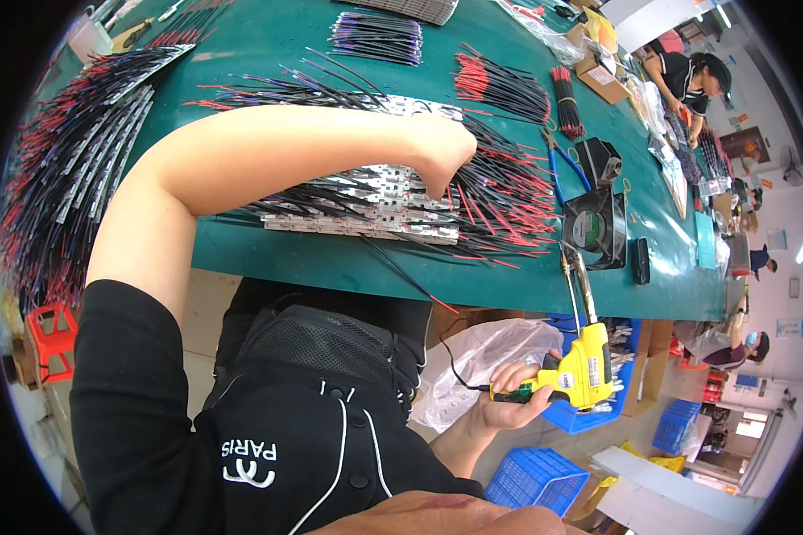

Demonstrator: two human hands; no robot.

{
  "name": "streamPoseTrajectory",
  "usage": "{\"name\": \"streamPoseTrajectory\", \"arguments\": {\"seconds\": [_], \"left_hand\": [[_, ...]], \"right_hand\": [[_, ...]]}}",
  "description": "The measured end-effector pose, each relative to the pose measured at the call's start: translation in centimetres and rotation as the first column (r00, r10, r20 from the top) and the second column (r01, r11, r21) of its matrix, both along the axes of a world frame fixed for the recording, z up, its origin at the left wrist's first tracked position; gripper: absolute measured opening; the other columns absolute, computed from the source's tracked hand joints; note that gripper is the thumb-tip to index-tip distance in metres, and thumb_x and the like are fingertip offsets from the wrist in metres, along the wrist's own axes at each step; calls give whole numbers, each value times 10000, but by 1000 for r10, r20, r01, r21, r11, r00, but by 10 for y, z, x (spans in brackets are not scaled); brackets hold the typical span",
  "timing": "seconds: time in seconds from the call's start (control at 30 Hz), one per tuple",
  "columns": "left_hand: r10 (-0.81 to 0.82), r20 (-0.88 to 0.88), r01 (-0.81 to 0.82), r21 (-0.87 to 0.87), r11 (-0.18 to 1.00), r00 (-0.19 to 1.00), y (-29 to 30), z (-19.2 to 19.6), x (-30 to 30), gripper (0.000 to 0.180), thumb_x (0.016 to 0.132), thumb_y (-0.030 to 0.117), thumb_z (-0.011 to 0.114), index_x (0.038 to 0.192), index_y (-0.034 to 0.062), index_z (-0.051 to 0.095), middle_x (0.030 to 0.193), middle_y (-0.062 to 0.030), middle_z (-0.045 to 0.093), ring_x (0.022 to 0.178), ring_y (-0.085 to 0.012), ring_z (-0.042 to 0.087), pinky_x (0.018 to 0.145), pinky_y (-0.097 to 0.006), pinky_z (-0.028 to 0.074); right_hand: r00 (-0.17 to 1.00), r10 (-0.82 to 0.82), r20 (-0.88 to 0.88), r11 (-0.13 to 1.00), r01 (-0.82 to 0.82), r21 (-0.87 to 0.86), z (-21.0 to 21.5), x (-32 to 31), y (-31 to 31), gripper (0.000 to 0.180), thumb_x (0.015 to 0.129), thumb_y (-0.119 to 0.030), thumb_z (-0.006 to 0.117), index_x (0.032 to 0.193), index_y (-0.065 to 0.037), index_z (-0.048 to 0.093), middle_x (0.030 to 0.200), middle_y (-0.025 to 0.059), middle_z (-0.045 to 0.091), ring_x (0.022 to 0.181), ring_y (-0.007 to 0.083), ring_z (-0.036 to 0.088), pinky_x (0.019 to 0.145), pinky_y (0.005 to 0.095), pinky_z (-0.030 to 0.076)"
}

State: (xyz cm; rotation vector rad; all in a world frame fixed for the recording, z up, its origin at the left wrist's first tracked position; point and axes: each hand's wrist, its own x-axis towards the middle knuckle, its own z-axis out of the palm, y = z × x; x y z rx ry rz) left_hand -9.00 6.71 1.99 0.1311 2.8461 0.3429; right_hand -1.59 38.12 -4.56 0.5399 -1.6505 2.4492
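Note:
My left hand (pixel 443 153) is bent down over rows of white circuit boards (pixel 393 192). Its fingers are curled at the right side of the boards, among black and red wires (pixel 504 201); whatever they pinch is hidden. Low on the right, my right hand (pixel 516 390) grips the handle of a yellow soldering gun (pixel 591 370). The gun's metal tip points up and away, beside a black fan unit (pixel 595 229) on the green table (pixel 321 259). A black cord runs from the back of its handle.
Blue-handled pliers (pixel 567 169) lie beside the fan. Wire bundles (pixel 376 38) lie at the back, and more wired boards (pixel 89 152) are stacked left. Blue crates (pixel 535 481), a plastic bag (pixel 473 366) and a red stool (pixel 52 343) stand below table height. People (pixel 691 85) work at right.

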Motion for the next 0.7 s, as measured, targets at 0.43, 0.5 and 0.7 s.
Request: {"name": "streamPoseTrajectory", "arguments": {"seconds": [0.43,0.5,0.7], "left_hand": [[71,-66,2,742,671,995,-46,11,17,197,648,92,622,816,-2,580,708,-3,536,664,-85,474,619,-253,412],[121,-74,-18,779,626,990,-52,24,29,156,695,88,641,821,15,586,736,4,554,710,-80,500,660,-247,427],[312,-126,-82,813,576,942,-103,7,78,116,758,61,649,846,27,582,794,1,562,738,-81,507,680,-237,428]], "right_hand": [[999,10,33,1000,-9,-21,-3,1,5,497,941,-368,338,1220,42,305,504,6,369,366,94,345,361,212,316],[999,3,34,1000,-2,-23,-4,1,6,496,941,-367,341,1220,42,306,504,6,369,365,94,345,363,213,316],[999,0,42,999,2,-54,-4,-1,5,489,924,-343,384,1200,56,326,505,21,386,363,110,366,371,236,342]]}}
